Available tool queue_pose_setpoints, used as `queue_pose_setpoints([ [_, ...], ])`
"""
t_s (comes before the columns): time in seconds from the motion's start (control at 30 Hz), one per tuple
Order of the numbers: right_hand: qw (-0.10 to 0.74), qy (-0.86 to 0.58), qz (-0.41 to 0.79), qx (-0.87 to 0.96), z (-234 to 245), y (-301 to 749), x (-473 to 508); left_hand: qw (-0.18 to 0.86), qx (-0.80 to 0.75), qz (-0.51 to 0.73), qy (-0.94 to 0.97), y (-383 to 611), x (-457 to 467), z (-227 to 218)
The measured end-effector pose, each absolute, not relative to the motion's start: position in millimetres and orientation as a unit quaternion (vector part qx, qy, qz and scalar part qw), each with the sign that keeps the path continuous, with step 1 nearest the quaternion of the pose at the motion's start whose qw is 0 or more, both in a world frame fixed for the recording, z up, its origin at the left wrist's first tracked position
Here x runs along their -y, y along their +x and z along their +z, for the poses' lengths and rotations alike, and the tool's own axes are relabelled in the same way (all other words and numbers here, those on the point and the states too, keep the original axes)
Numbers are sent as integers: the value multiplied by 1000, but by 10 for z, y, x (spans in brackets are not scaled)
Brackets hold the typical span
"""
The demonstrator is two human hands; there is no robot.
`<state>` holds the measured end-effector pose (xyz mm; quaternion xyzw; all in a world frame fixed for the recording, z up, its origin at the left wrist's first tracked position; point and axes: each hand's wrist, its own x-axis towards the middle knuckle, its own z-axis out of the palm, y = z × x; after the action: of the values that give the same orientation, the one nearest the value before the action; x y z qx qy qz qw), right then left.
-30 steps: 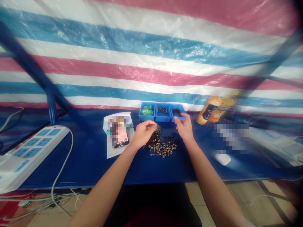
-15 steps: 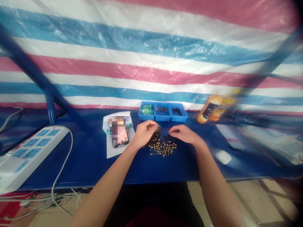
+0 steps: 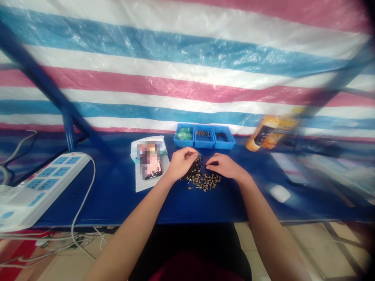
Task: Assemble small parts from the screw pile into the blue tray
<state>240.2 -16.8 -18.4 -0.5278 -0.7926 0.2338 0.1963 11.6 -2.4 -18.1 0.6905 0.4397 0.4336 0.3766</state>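
Observation:
A pile of small brass-and-dark screw-like parts [image 3: 205, 181] lies on the blue table between my hands. My left hand [image 3: 182, 163] is closed in a pinch above the pile's left side, with a small dark piece at its fingertips, too small to name. On the other side, my right hand [image 3: 225, 167] has thumb and forefinger drawn together close to the pile's upper right. Whatever is between those fingers is too small to make out. Behind the hands stand three joined blue bins: the left bin [image 3: 184, 145] holds a green plastic bag, the middle and right ones small dark or metallic parts.
A phone [image 3: 154, 171] rests on a white sheet [image 3: 140, 181] to the left. Further left lies a white power strip [image 3: 55, 171] with its cable. At right are two orange bottles [image 3: 259, 134], a white rounded case [image 3: 280, 193] and a pale flat box [image 3: 288, 168].
My right hand has moved slightly left, toward my left hand, and its fingers have drawn closer together. My left hand keeps its pinch. The whole view has shifted a little.

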Motion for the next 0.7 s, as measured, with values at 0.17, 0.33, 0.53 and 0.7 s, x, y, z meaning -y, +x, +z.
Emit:
queue_pose_setpoints([
  [0.17,241,-542,214,776,-199,2354,174,371,-437,437,693,119,28,-162],
  [0.33,271,-539,229,764,-116,2394,195,376,-437,436,691,116,42,-147],
  [0.53,174,-504,264,804,37,2454,290,378,-436,435,691,121,32,-169],
  [0.7,111,-514,262,809,39,2375,335,376,-440,431,692,113,29,-166],
])
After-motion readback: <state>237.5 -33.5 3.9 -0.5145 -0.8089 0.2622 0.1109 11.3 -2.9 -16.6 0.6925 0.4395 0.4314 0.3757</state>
